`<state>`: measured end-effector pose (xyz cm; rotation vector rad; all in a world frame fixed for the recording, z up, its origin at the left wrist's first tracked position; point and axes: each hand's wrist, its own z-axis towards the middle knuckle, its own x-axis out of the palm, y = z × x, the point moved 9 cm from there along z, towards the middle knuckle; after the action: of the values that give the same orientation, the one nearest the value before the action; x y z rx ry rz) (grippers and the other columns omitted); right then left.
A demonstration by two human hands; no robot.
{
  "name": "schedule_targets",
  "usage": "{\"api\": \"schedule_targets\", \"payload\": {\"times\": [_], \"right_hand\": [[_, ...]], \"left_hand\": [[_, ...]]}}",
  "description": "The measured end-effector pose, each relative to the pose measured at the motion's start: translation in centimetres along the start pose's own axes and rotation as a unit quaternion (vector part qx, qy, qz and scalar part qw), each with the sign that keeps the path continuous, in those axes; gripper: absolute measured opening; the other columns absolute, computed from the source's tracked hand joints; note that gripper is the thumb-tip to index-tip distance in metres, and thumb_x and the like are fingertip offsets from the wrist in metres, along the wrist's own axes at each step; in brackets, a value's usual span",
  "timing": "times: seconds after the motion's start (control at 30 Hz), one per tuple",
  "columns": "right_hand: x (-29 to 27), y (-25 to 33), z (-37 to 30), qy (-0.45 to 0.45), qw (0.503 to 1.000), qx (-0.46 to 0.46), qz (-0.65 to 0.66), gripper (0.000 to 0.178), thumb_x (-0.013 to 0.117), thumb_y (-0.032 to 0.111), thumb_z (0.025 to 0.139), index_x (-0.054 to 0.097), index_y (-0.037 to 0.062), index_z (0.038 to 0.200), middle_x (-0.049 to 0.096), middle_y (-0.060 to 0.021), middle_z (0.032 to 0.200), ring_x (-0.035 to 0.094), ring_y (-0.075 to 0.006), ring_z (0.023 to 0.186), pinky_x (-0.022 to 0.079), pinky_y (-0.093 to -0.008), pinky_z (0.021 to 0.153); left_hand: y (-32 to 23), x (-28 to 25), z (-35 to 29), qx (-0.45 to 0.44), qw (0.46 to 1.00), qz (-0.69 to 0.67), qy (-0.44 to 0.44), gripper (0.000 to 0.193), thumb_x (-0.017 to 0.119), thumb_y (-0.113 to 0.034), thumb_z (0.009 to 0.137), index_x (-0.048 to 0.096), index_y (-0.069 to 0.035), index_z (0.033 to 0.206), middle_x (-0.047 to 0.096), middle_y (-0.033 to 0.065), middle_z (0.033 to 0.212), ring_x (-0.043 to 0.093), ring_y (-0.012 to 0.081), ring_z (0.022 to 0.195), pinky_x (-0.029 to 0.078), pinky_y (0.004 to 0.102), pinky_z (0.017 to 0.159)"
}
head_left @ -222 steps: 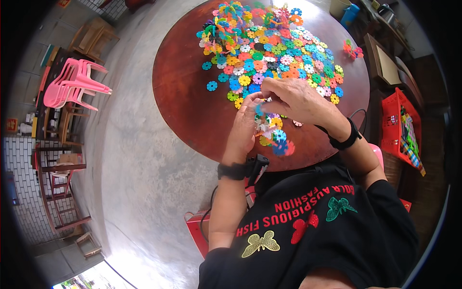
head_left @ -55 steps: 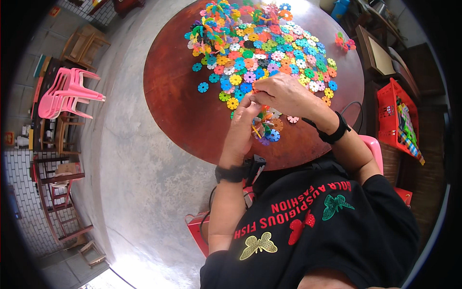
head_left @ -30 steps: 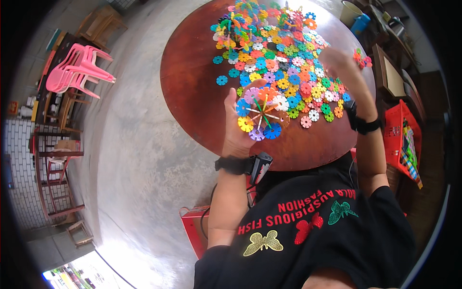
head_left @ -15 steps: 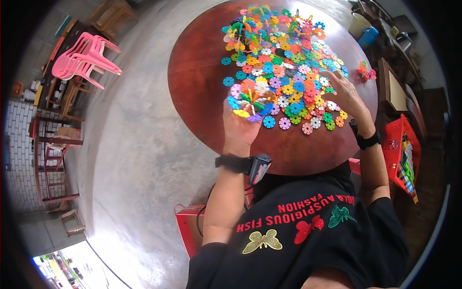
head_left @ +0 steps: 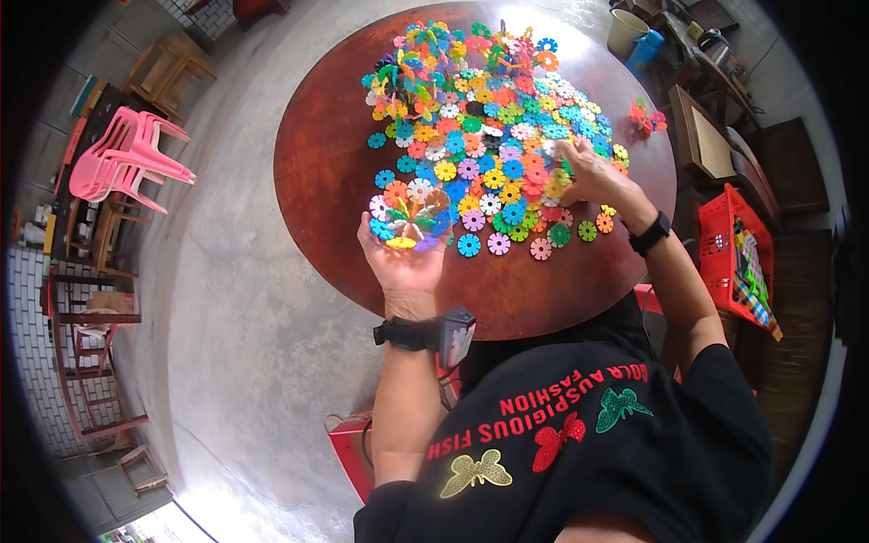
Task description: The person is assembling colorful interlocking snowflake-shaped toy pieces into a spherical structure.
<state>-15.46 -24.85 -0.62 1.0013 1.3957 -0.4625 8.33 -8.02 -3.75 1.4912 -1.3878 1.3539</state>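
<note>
My left hand is closed around the underside of a flower-shaped cluster of interlocking plastic discs, held above the near left of the table. The cluster has a ring of coloured discs round a middle of upright ones; my palm faces up. Over the right part of a pile of loose notched discs reaches my right hand, fingers and thumb apart. Its fingertips are among the discs; I cannot tell whether they touch one. Taller joined disc pieces stand at the pile's far left.
A round dark-red table carries the discs. A small disc cluster lies near its right edge. Right of the table is a red basket with colourful pieces. Pink plastic chairs stand at left, and a blue container beyond the table.
The view has shifted, so the table sits farther left. My right hand has moved leftward over the pile, its fingers lower among the discs. My left hand still holds the cluster.
</note>
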Motion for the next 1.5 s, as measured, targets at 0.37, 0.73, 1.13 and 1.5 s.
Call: {"api": "schedule_targets", "payload": {"times": [0.37,0.73,1.13,1.5], "right_hand": [[2.6,13.5,7.2,-0.029,0.983,-0.180,-0.005,0.066,0.073,0.001,0.066,0.051,0.0121,0.127,0.046,-0.0125,0.131,0.059,-0.0329,0.105,0.054,-0.0379,0.083],[-0.4,8.1,8.9,0.038,0.987,-0.051,-0.147,0.062,0.070,0.020,0.081,0.046,0.0224,0.138,0.047,-0.0109,0.128,0.061,-0.0260,0.100,0.053,-0.0372,0.071],[-5.2,17.6,-3.4,-0.094,0.940,-0.259,0.202,0.022,0.061,0.022,0.090,0.054,0.0008,0.088,0.060,-0.0146,0.080,0.060,-0.0330,0.077,0.046,-0.0406,0.067],[-4.8,16.1,-5.9,-0.100,0.952,-0.259,0.127,0.014,0.061,0.014,0.085,0.056,0.0014,0.085,0.055,-0.0129,0.079,0.058,-0.0331,0.075,0.046,-0.0422,0.064]], "left_hand": [[-0.8,0.4,0.3,0.045,0.998,-0.016,0.034,0.038,0.054,-0.031,0.088,0.061,-0.007,0.117,0.060,0.0146,0.122,0.055,0.0351,0.114,0.043,0.0594,0.098],[0.4,1.8,-0.1,-0.043,0.990,-0.019,0.136,0.047,0.044,-0.040,0.093,0.054,-0.008,0.127,0.061,0.0149,0.121,0.059,0.0355,0.107,0.053,0.0529,0.081],[3.7,2.7,-0.6,-0.090,0.986,0.099,0.098,0.053,0.043,-0.049,0.096,0.054,-0.006,0.124,0.064,0.0124,0.115,0.063,0.0266,0.103,0.053,0.0421,0.087],[7.1,5.4,-3.2,-0.159,0.916,0.326,0.173,0.055,0.056,-0.038,0.091,0.043,-0.001,0.130,0.057,0.0107,0.118,0.058,0.0175,0.107,0.051,0.0298,0.083]]}}
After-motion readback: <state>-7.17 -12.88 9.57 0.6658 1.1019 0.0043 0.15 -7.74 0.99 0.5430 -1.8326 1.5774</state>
